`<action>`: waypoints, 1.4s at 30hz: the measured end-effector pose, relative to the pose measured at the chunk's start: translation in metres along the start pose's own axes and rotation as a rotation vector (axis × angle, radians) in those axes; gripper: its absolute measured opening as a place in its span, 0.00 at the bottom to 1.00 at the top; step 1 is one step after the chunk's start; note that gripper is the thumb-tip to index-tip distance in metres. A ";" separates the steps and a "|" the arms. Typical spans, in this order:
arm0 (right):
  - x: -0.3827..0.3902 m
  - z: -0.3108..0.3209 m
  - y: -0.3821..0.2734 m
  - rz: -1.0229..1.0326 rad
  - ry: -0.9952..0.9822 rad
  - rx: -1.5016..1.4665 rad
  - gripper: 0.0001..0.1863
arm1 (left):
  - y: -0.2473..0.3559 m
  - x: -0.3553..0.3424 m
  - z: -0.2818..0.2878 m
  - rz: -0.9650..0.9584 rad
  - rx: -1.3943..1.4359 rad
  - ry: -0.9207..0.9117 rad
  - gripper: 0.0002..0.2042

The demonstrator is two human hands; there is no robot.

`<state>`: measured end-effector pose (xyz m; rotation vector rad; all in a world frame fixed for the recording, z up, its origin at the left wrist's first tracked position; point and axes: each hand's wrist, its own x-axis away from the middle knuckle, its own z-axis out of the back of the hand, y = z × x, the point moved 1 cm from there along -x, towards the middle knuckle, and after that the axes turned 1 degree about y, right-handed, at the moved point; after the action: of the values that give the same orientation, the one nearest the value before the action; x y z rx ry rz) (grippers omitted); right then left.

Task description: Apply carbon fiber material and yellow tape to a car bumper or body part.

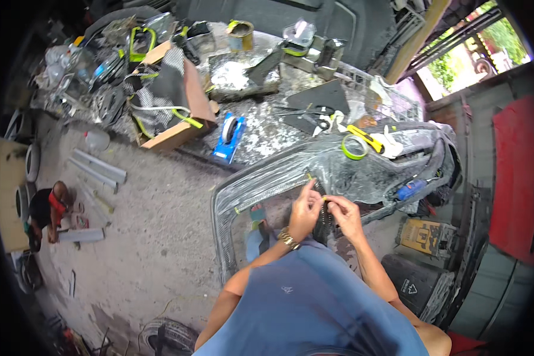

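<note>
My left hand [305,209] and my right hand [345,217] meet above the inner edge of a large dark frame-shaped panel [267,178] with a shiny, woven-looking surface. Thumb and finger of my right hand pinch a tiny yellow-green bit [324,199], which looks like tape. My left thumb closes on it from the other side, while the left index finger reaches toward the panel's edge. A yellow-green tape roll [355,147] rests on the panel, beside a yellow utility knife [365,137]. Farther right on it lies a blue-handled tool [410,189].
Behind the panel, a cluttered bench [261,145] holds scissors [323,111], a blue tape dispenser [228,137], an open cardboard box [199,95] with woven cloth, and a tin [240,37]. Another person [48,210] crouches at the left near grey metal bars [101,169]. A tire [171,338] lies below.
</note>
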<state>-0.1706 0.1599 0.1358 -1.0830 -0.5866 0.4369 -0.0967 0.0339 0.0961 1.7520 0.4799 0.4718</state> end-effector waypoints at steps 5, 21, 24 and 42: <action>-0.003 0.011 -0.009 -0.214 0.117 -0.226 0.16 | -0.006 0.014 -0.008 0.045 0.009 -0.053 0.28; -0.023 0.009 -0.006 -0.166 0.039 -0.171 0.08 | -0.010 0.016 0.007 0.085 0.085 0.094 0.28; -0.051 0.021 0.007 -0.187 0.089 -0.123 0.09 | -0.013 0.013 0.018 0.156 0.140 0.090 0.21; -0.053 0.012 -0.011 -0.061 0.126 0.171 0.11 | -0.010 0.018 0.027 0.518 0.913 0.018 0.21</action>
<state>-0.2189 0.1319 0.1382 -0.9196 -0.4608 0.3559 -0.0676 0.0238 0.0810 2.7830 0.2488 0.6912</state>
